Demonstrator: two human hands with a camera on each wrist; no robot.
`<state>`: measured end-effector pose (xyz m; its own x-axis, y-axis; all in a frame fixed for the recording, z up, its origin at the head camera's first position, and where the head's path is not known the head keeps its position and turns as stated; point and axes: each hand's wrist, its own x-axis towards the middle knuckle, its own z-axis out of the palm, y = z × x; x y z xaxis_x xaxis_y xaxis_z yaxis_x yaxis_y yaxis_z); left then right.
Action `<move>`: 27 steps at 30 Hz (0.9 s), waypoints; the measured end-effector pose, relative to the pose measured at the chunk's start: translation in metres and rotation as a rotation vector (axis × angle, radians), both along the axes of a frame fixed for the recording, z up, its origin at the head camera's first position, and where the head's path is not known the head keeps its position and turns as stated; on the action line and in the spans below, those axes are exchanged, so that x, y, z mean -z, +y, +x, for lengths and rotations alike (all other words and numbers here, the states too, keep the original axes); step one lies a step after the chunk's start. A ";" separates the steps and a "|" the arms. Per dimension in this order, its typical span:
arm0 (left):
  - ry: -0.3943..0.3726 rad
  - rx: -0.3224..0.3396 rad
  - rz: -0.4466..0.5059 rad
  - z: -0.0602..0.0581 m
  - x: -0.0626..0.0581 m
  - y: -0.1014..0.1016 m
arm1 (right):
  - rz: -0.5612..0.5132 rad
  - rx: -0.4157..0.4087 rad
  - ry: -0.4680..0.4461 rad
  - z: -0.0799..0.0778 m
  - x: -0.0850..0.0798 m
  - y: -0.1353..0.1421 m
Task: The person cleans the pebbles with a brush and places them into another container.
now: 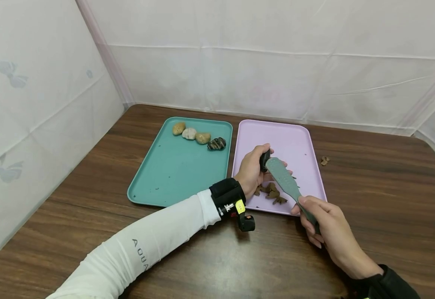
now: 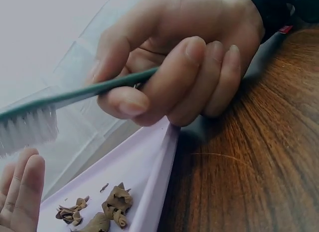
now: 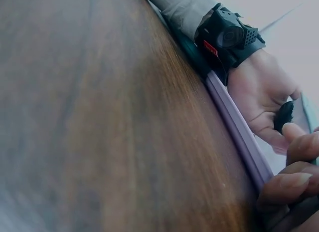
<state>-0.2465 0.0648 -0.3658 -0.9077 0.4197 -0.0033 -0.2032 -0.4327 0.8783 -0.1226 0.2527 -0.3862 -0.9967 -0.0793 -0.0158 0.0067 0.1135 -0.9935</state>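
Over the lilac tray (image 1: 273, 132), my left hand (image 1: 250, 169) holds a dark stone (image 1: 264, 161) between thumb and fingers. My right hand (image 1: 331, 232) grips the handle of a grey-green brush (image 1: 282, 176). The brush head lies over the stone and hides part of it; in the left wrist view its white bristles (image 2: 30, 128) face down, above the left hand's fingers (image 2: 25, 192). In the right wrist view the stone (image 3: 284, 117) looks black against the left palm. Brown, clay-like scraps (image 1: 272, 191) lie on the tray below the left hand.
A teal tray (image 1: 169, 176) stands to the left. Along its back lie a tan stone (image 1: 178, 128), a whitish stone (image 1: 189, 133), a yellowish stone (image 1: 203, 138) and a dark striped stone (image 1: 216, 143). One brown scrap (image 1: 325, 160) lies on the wooden table right of the lilac tray.
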 end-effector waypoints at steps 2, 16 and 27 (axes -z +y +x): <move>-0.018 -0.017 0.042 -0.001 0.001 -0.001 | 0.018 0.008 -0.019 0.000 0.000 -0.001; 0.109 0.006 -0.094 0.001 -0.001 -0.001 | -0.035 0.033 0.154 0.003 0.001 -0.003; 0.110 -0.045 -0.171 0.006 0.000 -0.004 | -0.052 0.222 0.201 0.001 -0.008 0.003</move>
<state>-0.2409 0.0613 -0.3657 -0.9244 0.3803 0.0290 -0.0862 -0.2823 0.9554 -0.1213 0.2555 -0.3785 -0.9725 0.1452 0.1821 -0.1720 0.0799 -0.9819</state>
